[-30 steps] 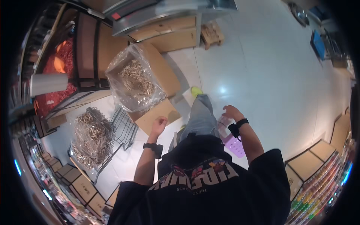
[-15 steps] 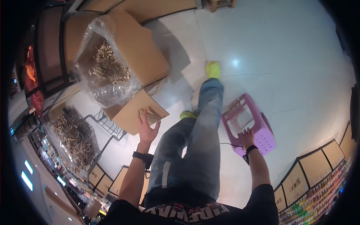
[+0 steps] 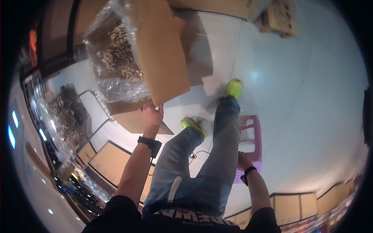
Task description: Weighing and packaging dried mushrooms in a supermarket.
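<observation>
My left hand [image 3: 151, 115] is at the near corner of a large cardboard box [image 3: 161, 58], its fingers closed over the edge beside a hanging flap [image 3: 136, 121]. A clear plastic bag [image 3: 120, 90] lines the box. Inside lie thin, brown dried pieces [image 3: 118, 50] that look like dried mushrooms. Low on the right, my right hand [image 3: 244, 160] grips a purple plastic stool [image 3: 257, 143] by the rim of its side opening. My leg hides part of the stool.
A wire basket [image 3: 70, 116] of similar dried pieces stands at left, beside a metal rack [image 3: 100, 101]. A wooden stool [image 3: 278, 19] is at the far right. Cartons or cabinets [image 3: 110, 163] line the near side. My yellow shoes [image 3: 234, 89] are on the pale tiled floor [image 3: 295, 101].
My left hand has gone from lying spread on the flap to closing at the box's corner. My right hand and the purple stool are nearer my leg. My view has shifted.
</observation>
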Tool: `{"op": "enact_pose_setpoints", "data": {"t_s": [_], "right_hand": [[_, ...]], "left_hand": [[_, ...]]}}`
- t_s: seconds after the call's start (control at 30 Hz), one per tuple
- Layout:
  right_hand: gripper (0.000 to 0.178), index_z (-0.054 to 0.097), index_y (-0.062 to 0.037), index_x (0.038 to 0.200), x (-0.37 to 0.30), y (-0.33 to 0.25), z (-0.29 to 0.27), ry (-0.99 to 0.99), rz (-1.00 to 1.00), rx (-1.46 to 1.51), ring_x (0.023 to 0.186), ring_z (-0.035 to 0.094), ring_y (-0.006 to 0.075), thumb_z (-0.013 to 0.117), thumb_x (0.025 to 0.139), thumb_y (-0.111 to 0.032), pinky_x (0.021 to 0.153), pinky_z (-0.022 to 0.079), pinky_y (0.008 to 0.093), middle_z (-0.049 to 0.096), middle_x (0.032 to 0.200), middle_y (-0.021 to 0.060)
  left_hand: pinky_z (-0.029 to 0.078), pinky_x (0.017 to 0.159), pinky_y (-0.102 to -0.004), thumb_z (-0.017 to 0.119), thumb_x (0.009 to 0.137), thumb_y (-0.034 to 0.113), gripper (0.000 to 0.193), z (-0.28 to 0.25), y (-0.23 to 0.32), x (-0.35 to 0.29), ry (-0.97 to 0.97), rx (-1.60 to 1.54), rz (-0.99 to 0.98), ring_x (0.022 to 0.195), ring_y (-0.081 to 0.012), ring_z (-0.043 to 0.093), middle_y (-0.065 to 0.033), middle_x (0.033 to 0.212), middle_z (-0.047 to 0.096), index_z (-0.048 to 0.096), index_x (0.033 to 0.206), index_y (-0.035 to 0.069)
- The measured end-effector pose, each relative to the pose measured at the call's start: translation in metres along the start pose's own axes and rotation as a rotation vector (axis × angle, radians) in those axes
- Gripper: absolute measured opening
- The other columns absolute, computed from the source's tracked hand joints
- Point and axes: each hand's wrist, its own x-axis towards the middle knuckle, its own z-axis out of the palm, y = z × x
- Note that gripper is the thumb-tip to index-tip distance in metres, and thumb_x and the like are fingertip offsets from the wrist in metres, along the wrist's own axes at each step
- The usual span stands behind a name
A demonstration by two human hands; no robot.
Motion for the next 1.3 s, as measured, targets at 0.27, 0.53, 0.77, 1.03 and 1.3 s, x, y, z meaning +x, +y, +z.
{"op": "enact_pose_setpoints", "data": {"t_s": [0.27, 0.53, 0.77, 1.03, 1.3], "right_hand": [[0.034, 0.059, -0.0060, 0.110, 0.029, 0.061, -0.034, 0.389, -0.066, 0.450, 0.098, 0.057, 0.0340, 0.058, 0.081, -0.024, 0.083, 0.046, 0.0420, 0.060, 0.109, 0.0182], [0.035, 0.058, -0.0054, 0.111, 0.018, -0.003, -0.146, 0.370, 0.077, 0.243, 0.098, 0.057, 0.0332, 0.058, 0.081, -0.024, 0.084, 0.045, 0.0417, 0.059, 0.109, 0.0182], [0.036, 0.057, -0.0048, 0.112, 0.079, -0.044, -0.258, 0.326, 0.041, 0.171, 0.098, 0.057, 0.0325, 0.058, 0.082, -0.025, 0.084, 0.045, 0.0415, 0.059, 0.110, 0.0181], [0.037, 0.056, -0.0042, 0.114, 0.103, -0.040, -0.370, 0.210, -0.026, 0.165, 0.098, 0.056, 0.0318, 0.058, 0.083, -0.026, 0.084, 0.045, 0.0412, 0.059, 0.111, 0.0181], [0.039, 0.055, -0.0036, 0.115, 0.075, -0.084, -0.467, 0.347, -0.046, 0.025, 0.098, 0.056, 0.0310, 0.057, 0.084, -0.026, 0.084, 0.045, 0.0410, 0.058, 0.112, 0.0181]], "left_hand": [[0.037, 0.084, -0.0398, 0.065, 0.073, 0.026, 0.020, -0.013, -0.002, -0.008, 0.046, -0.197, 0.023, 0.084, -0.0218, 0.058, -0.0051, 0.084, 0.065, 0.066, 0.085, 0.011], [0.035, 0.082, -0.0399, 0.053, 0.073, 0.012, 0.014, -0.029, -0.046, -0.022, -0.009, -0.239, 0.078, 0.083, -0.0225, 0.054, -0.0046, 0.077, 0.060, 0.065, 0.080, 0.010], [0.034, 0.086, -0.0433, 0.057, 0.071, 0.018, 0.018, -0.009, -0.021, -0.022, -0.013, -0.320, 0.040, 0.088, -0.0240, 0.051, -0.0074, 0.086, 0.057, 0.063, 0.086, 0.010], [0.037, 0.081, -0.0423, 0.061, 0.067, 0.023, 0.017, -0.018, -0.026, -0.005, -0.029, -0.344, -0.009, 0.082, -0.0252, 0.050, -0.0067, 0.079, 0.051, 0.060, 0.077, 0.010], [0.040, 0.066, -0.0371, 0.059, 0.059, 0.009, 0.010, 0.015, -0.030, -0.035, 0.238, -0.659, -0.151, 0.074, -0.0221, 0.048, -0.0030, 0.072, 0.049, 0.056, 0.068, 0.013]]}}
